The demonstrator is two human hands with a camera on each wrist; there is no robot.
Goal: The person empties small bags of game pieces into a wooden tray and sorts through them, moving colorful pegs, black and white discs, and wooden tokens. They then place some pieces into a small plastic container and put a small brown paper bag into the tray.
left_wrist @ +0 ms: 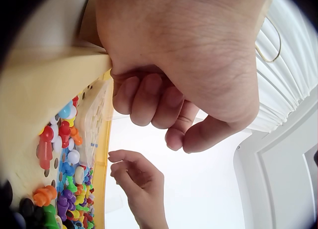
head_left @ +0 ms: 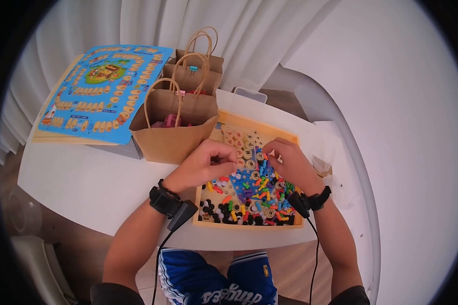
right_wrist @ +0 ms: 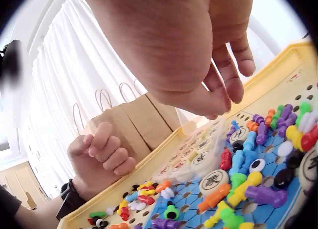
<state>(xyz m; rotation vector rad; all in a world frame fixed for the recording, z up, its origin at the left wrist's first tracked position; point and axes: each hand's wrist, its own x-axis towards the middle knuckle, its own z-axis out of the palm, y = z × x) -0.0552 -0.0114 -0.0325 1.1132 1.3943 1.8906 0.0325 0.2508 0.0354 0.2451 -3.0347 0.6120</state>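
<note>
A shallow wooden tray [head_left: 239,226] holds a jumble of coloured pegs [right_wrist: 246,187], black and white pieces and loose round Chinese chess discs [right_wrist: 213,182]. More discs lie in rows in a clear plastic box [right_wrist: 191,154] at the tray's far side. My left hand [head_left: 206,165] is above the tray's left side, its fingers curled and thumb tip against the index finger, with nothing visible between them. Over the tray's right part hangs my right hand [head_left: 292,162], fingers loosely bent down towards the pegs beside the box. No piece shows in its fingers.
Brown paper bags [head_left: 173,137] with handles stand in a row behind the tray, left of centre. A blue board-game sheet [head_left: 107,91] lies on a stack at the table's left. White curtains [head_left: 249,40] hang behind the white table [head_left: 71,178].
</note>
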